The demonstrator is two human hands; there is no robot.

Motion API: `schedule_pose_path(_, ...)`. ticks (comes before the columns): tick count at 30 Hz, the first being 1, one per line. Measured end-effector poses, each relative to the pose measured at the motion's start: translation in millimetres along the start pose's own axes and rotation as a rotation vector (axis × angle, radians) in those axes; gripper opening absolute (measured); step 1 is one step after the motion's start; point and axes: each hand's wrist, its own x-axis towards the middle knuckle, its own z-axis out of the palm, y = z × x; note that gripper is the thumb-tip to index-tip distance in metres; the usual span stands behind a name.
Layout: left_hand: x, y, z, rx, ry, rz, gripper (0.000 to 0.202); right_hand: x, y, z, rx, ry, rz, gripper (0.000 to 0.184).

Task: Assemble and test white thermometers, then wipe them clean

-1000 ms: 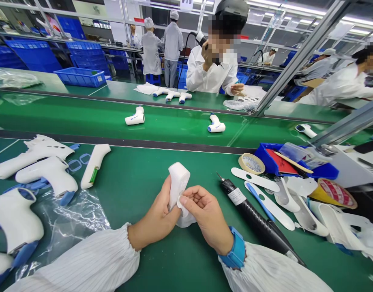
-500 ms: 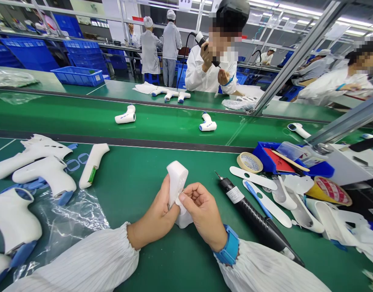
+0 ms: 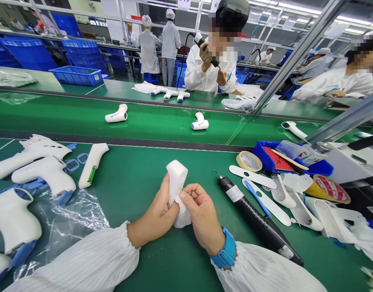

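My left hand (image 3: 154,217) is wrapped round a white plastic thermometer gun housing (image 3: 176,176), held upright above the green bench. My right hand (image 3: 203,213) is closed, its thumb and finger pinching a thin white cloth (image 3: 183,215) against the side of the housing. The cloth hangs below my fingers and covers the lower part of the housing. Right of my hands lies a black electric screwdriver (image 3: 250,215), its bit pointing away from me. To the left is a white handle piece (image 3: 93,164) with a green strip showing in it.
White gun-shaped housings (image 3: 43,170) and a clear plastic bag (image 3: 73,219) lie on the left. At right are tape (image 3: 249,161), a blue bin (image 3: 261,152) and white shells (image 3: 305,209). Thermometer guns (image 3: 200,121) ride the green conveyor (image 3: 162,125); beyond it a co-worker (image 3: 194,71) holds a screwdriver.
The thermometer guns on the conveyor have shifted left. My right wrist has moved slightly left, while both hands keep hold of the housing and cloth.
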Motion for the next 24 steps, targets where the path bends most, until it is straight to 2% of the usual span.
schedule_pose_path(4, -0.8, 0.6, 0.5, -0.012, -0.005, -0.010, 0.065, -2.1, -2.7, 0.6, 0.130, -0.017, 0.115, 0.031)
schedule_pose_path(14, -1.6, 1.0, -0.2, -0.007, 0.004, -0.026, 0.065, -1.4, -4.6, 0.1, 0.183, -0.044, 0.141, 0.031)
schedule_pose_path(18, -1.6, -0.4, -0.3, -0.012, 0.008, -0.014, 0.065, 0.7, -2.7, -1.1, 0.150, -0.056, 0.112, 0.030)
schedule_pose_path(24, 0.4, 1.5, 0.5, -0.069, -0.001, -0.027, 0.067, 5.8, -0.5, -1.8, 0.025, -0.048, -0.017, 0.026)
